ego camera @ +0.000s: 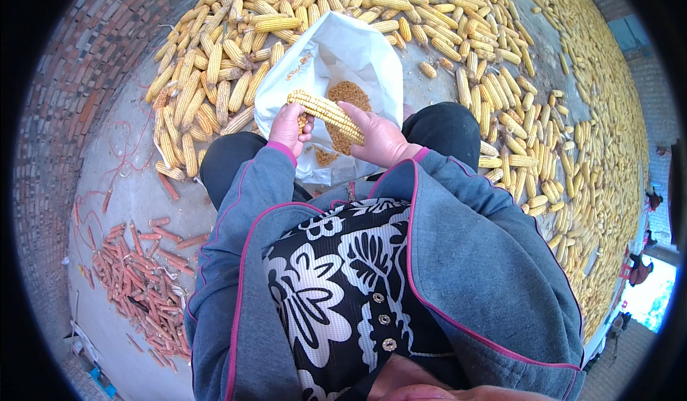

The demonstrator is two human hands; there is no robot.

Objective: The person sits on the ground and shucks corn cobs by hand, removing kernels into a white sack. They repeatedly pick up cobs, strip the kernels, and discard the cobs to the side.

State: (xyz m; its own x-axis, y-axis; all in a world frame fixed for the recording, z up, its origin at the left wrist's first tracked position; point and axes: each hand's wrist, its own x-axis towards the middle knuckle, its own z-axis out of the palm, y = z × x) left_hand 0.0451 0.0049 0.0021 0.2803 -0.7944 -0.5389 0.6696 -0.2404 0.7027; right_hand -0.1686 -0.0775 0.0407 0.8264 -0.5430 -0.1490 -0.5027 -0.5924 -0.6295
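Observation:
A yellow corn cob (324, 112) slants over the open mouth of a white woven sack (375, 41), which stands between my knees. My left hand (289, 128) is at the cob's upper left end, fingers curled, with some loose kernels at the fingers. My right hand (380, 139) grips the lower right end, thumb along the top of the cob. Inside the sack lie loose orange-brown corn kernels (348, 97), and a few stick to its inner wall. The underside of the cob is hidden.
Whole corn cobs (214, 62) are heaped beyond and left of the sack, and a larger spread (601, 132) covers the right. Red stripped cobs (145, 288) lie in a pile at lower left, near thin red string (124, 159). A brick wall (59, 79) borders the left.

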